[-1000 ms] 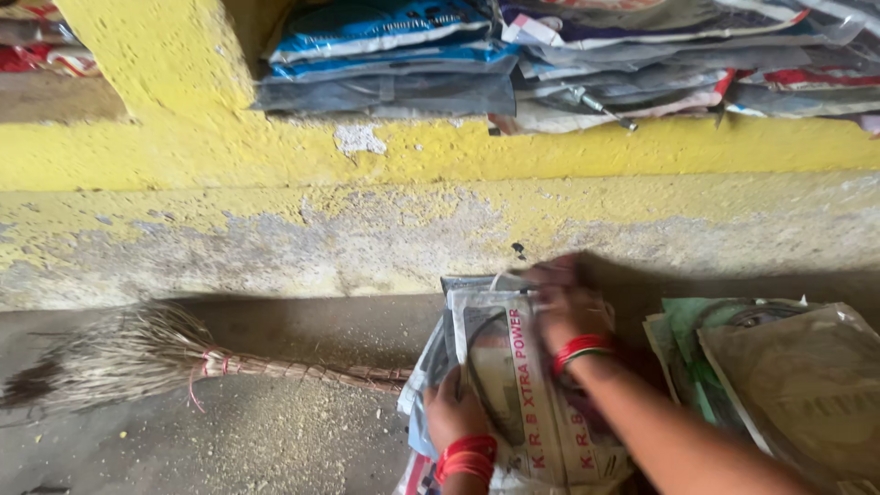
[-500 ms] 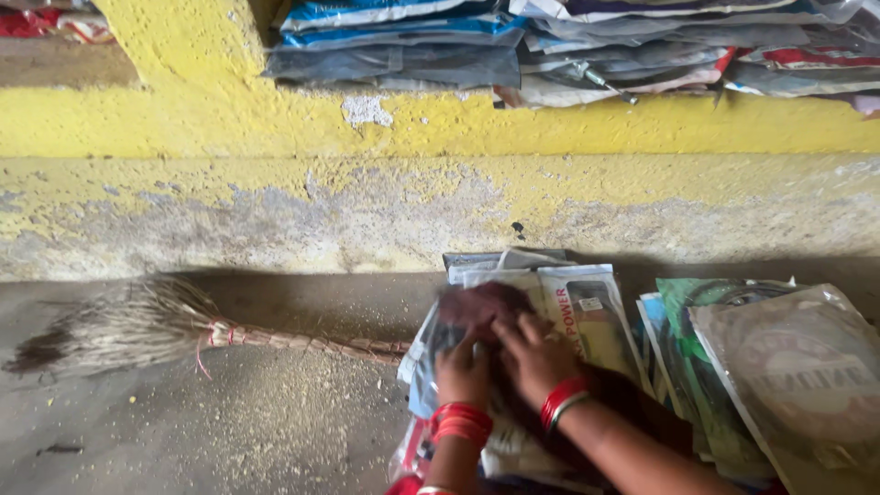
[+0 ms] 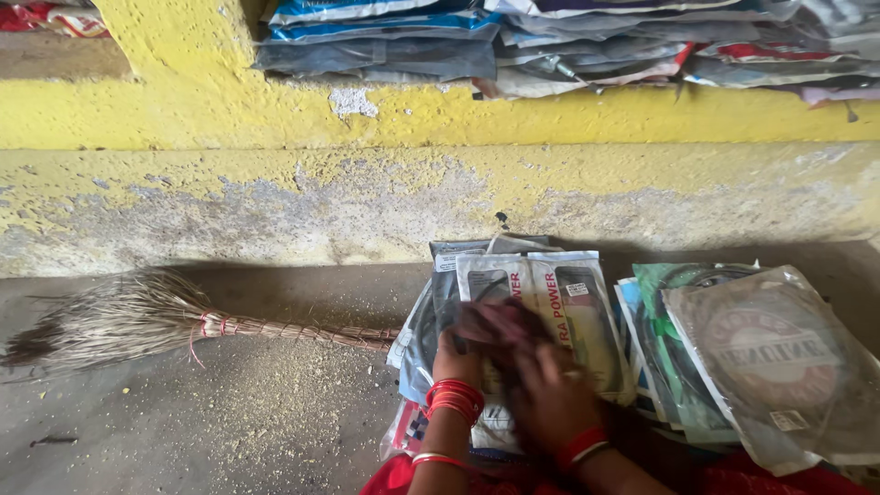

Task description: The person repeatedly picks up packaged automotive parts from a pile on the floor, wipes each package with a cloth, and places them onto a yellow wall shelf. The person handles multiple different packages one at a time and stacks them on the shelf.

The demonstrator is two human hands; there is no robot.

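On floor by yellow wall [image 3: 275, 183]: packet stack [image 3: 532, 302], both hands on top. Left hand [image 3: 458, 353] fingers flat, spread on top packet; right hand [image 3: 545, 390] blurred, grip can't tell. Best pin stack w/ left, slide one packet only. Broom [image 3: 137, 321] just left, second pile [image 3: 761, 357] right.

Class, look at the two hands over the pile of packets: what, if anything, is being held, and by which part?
Both the left hand and right hand rest on the top packet of the pile, near its lower middle; motion blur hides any actual grip.
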